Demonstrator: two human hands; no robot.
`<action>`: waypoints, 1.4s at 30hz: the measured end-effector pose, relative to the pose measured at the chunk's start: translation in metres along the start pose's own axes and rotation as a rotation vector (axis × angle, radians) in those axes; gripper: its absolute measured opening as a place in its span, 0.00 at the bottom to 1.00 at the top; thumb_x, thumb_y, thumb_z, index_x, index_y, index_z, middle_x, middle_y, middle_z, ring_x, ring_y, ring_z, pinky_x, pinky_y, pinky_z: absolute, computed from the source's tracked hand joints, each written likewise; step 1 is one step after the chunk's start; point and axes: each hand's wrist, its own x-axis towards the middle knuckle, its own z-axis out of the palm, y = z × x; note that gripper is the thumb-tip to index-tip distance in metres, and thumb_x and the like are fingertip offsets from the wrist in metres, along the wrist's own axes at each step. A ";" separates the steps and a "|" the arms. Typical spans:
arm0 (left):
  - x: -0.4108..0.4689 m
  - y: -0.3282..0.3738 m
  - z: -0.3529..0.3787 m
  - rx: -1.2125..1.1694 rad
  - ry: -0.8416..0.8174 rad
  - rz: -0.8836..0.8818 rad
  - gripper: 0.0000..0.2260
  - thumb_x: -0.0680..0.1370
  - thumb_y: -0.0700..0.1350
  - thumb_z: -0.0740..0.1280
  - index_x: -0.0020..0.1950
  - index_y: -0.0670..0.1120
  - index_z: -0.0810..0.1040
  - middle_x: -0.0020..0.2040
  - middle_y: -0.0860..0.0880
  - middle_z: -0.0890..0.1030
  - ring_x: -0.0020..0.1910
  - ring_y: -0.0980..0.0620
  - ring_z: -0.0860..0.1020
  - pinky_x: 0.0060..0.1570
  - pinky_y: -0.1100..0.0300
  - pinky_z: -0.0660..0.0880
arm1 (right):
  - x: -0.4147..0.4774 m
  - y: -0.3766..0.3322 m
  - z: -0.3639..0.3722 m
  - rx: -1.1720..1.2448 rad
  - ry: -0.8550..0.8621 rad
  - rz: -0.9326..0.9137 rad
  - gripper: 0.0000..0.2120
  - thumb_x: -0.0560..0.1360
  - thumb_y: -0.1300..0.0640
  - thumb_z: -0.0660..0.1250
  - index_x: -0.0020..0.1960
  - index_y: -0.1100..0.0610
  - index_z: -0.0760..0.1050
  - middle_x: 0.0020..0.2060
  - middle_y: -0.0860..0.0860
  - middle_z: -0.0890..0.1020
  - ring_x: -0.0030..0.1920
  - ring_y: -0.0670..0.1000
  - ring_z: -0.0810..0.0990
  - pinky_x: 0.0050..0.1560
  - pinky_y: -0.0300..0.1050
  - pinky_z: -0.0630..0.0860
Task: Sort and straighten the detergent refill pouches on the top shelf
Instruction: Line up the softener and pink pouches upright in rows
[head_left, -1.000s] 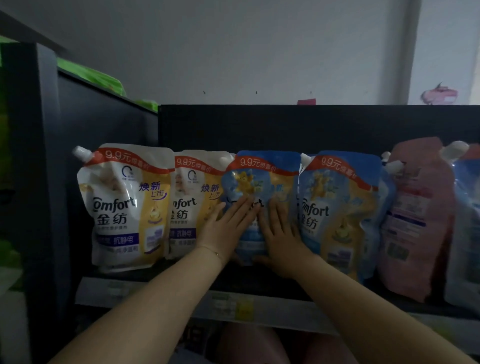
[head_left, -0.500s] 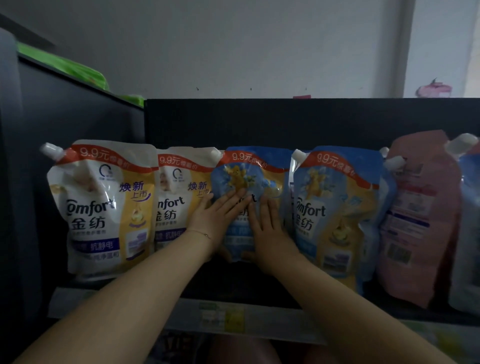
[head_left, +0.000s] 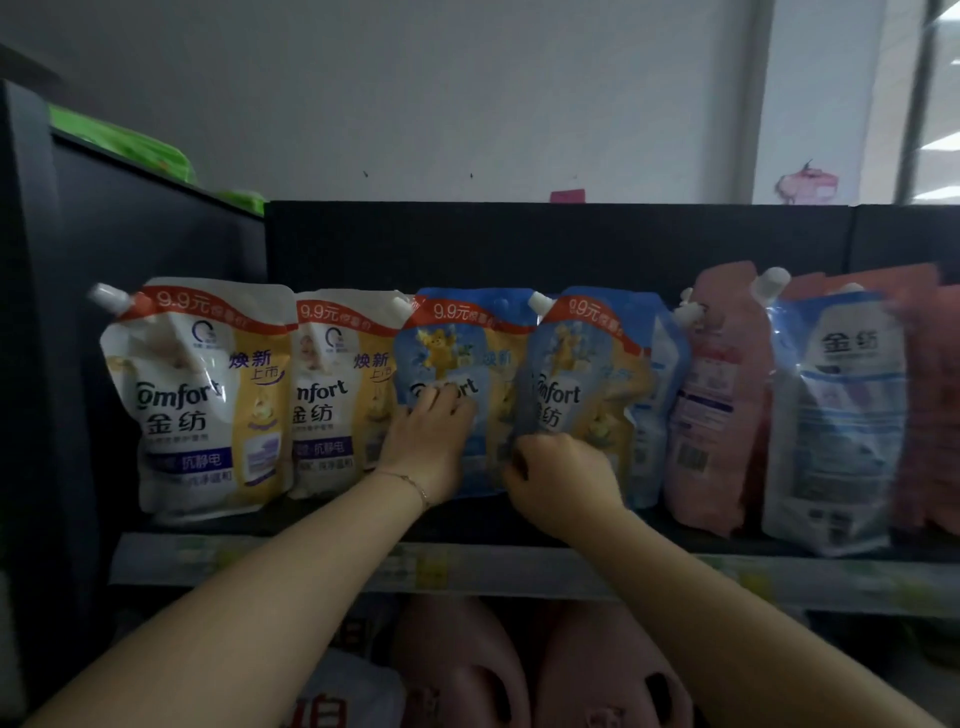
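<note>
Earlier flat, now curled: left hand (head_left: 430, 441) on the front of the blue pouch (head_left: 457, 353), right hand (head_left: 563, 470) round its edge.

Shop aisle: a row of price-printed refill pouches (head_left: 197, 400) on a dark shelf (head_left: 322, 521) with a label strip (head_left: 467, 567).

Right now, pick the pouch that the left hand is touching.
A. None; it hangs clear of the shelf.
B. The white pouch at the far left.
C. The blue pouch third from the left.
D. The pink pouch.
C: the left hand lies on the front of the blue pouch, with its fingers over the printed middle of that pouch.
</note>
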 end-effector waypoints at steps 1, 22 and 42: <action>-0.001 0.003 -0.003 -0.039 0.009 0.024 0.22 0.75 0.45 0.67 0.68 0.48 0.66 0.67 0.49 0.65 0.66 0.47 0.62 0.54 0.55 0.65 | -0.005 0.010 -0.004 -0.016 0.034 0.090 0.16 0.79 0.48 0.58 0.36 0.54 0.71 0.31 0.49 0.74 0.32 0.53 0.74 0.31 0.43 0.72; -0.062 0.017 -0.005 -0.368 -0.218 0.014 0.20 0.81 0.50 0.60 0.72 0.46 0.65 0.70 0.48 0.67 0.66 0.49 0.69 0.62 0.53 0.70 | -0.014 0.045 -0.004 0.852 0.270 0.598 0.15 0.73 0.63 0.70 0.53 0.57 0.66 0.47 0.52 0.76 0.48 0.56 0.77 0.45 0.47 0.75; -0.051 0.009 -0.012 -1.164 0.149 -0.431 0.56 0.60 0.39 0.82 0.78 0.48 0.48 0.68 0.47 0.68 0.67 0.48 0.69 0.64 0.56 0.68 | -0.011 -0.017 -0.009 0.862 0.536 -0.206 0.08 0.75 0.52 0.67 0.47 0.50 0.68 0.41 0.48 0.76 0.42 0.47 0.75 0.39 0.39 0.72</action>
